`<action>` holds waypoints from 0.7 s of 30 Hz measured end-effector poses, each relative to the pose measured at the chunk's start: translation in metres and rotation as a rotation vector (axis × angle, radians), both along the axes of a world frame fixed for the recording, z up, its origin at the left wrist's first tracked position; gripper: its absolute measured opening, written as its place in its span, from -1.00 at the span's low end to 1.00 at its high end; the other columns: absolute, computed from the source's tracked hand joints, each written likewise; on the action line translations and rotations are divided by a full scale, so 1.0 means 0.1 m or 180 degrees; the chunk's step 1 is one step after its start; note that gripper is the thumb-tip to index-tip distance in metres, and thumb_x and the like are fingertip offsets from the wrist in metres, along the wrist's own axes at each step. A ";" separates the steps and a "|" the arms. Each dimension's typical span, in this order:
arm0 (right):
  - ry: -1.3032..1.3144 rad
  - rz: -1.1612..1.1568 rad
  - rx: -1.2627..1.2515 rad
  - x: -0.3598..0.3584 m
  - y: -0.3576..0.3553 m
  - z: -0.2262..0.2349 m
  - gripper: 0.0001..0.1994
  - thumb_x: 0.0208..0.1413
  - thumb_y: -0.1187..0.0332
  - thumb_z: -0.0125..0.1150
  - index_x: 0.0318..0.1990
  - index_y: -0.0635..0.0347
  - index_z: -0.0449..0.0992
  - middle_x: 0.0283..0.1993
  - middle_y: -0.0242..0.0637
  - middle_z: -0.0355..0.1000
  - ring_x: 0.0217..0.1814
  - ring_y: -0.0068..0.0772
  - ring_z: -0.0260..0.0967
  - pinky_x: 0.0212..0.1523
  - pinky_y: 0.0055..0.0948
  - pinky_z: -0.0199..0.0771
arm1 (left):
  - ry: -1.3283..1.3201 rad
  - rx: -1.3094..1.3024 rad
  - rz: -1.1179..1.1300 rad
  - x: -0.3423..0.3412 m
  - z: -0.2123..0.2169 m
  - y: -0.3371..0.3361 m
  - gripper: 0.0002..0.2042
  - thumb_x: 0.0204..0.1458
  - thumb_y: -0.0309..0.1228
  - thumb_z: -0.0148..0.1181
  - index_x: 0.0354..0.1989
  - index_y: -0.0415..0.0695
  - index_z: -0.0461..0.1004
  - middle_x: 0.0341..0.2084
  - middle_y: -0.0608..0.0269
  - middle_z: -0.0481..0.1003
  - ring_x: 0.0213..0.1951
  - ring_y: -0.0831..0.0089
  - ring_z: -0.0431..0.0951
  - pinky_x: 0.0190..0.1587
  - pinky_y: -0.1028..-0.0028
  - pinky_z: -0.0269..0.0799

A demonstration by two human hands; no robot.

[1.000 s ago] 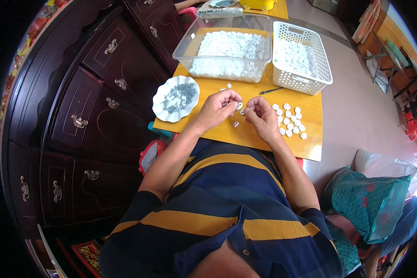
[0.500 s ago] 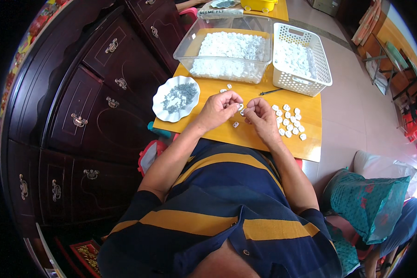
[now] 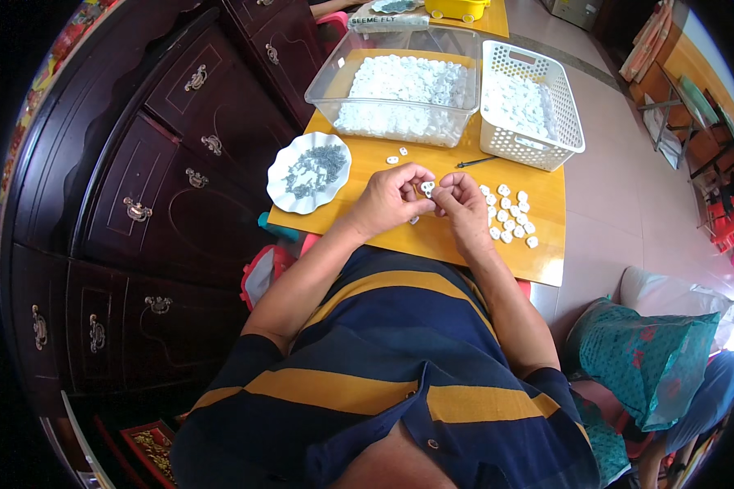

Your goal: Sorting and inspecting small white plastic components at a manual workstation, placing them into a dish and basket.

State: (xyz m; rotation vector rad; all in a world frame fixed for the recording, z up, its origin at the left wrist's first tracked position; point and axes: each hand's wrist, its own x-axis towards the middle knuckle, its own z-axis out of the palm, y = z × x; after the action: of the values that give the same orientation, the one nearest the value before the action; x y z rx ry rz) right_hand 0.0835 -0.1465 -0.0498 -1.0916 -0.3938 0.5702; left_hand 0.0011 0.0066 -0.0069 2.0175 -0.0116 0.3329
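My left hand pinches a small white plastic piece with dark holes in it. At the piece's lower right edge, the thumb and fingers of my right hand are pressed together; whether they hold a separate small part cannot be made out. Similar white pieces lie in a loose group just right of my right hand. One more piece is partly covered under my left hand, and two others lie beyond it. A scalloped white plate with small dark grey parts stands to the left.
A clear plastic bin full of white pieces stands at the table's far side. Beside it is a white perforated basket with more. A thin black tool lies before them. Dark wooden drawers flank the table's left; teal bags sit at right.
My hands have turned and shifted slightly, so the white piece shows more fully between them. My left hand now covers part of the loose piece near the table's front.
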 end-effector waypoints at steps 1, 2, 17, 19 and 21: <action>0.0019 -0.0028 0.0070 -0.01 0.01 0.00 -0.88 0.22 0.52 0.18 -0.14 0.18 0.40 -0.40 -0.52 0.43 -0.44 -0.78 0.30 -0.43 -0.71 0.28 | -0.0107 0.0055 0.0071 0.01 -0.02 -0.02 -0.70 -0.04 -0.56 0.40 -0.10 -0.24 0.54 -0.38 0.39 0.56 -0.43 0.73 0.48 -0.35 0.63 0.44; 0.0019 -0.0025 0.0069 -0.02 0.01 0.00 -0.88 0.22 0.52 0.18 -0.14 0.18 0.40 -0.40 -0.52 0.43 -0.44 -0.78 0.30 -0.43 -0.71 0.28 | -0.0215 0.0110 0.0143 0.01 -0.04 -0.03 -0.69 -0.05 -0.55 0.41 -0.10 -0.23 0.54 -0.38 0.36 0.57 -0.44 0.70 0.50 -0.35 0.61 0.45; 0.0411 0.0209 0.0121 -0.01 -0.01 -0.01 -0.88 0.30 0.33 0.19 -0.11 0.13 0.45 -0.30 -0.53 0.42 -0.35 -0.70 0.32 -0.31 -0.62 0.33 | -0.0548 0.0735 0.0139 0.02 -0.01 -0.02 -0.76 -0.05 -0.58 0.36 -0.16 -0.22 0.57 -0.42 0.24 0.53 -0.45 0.54 0.52 -0.35 0.52 0.48; 0.0591 0.0223 0.0100 -0.02 -0.01 0.01 -0.88 0.29 0.33 0.20 -0.12 0.11 0.45 -0.31 -0.54 0.42 -0.37 -0.70 0.31 -0.30 -0.62 0.34 | -0.0507 0.0731 0.0124 0.01 0.00 -0.02 -0.75 -0.05 -0.58 0.36 -0.15 -0.22 0.57 -0.42 0.24 0.53 -0.45 0.54 0.52 -0.34 0.52 0.48; 0.0671 0.0193 0.0150 -0.04 -0.01 0.04 -0.88 0.28 0.36 0.22 -0.13 0.13 0.45 -0.34 -0.54 0.41 -0.39 -0.73 0.29 -0.34 -0.65 0.30 | -0.0467 0.0727 0.0111 0.00 0.00 -0.01 -0.75 -0.05 -0.58 0.36 -0.15 -0.22 0.58 -0.43 0.23 0.53 -0.45 0.53 0.52 -0.34 0.52 0.48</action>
State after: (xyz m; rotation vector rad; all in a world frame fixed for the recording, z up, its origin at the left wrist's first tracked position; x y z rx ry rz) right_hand 0.0798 -0.1470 -0.0462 -0.9660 -0.2559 0.7193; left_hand 0.0015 0.0059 -0.0065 2.2163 -0.1109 0.5212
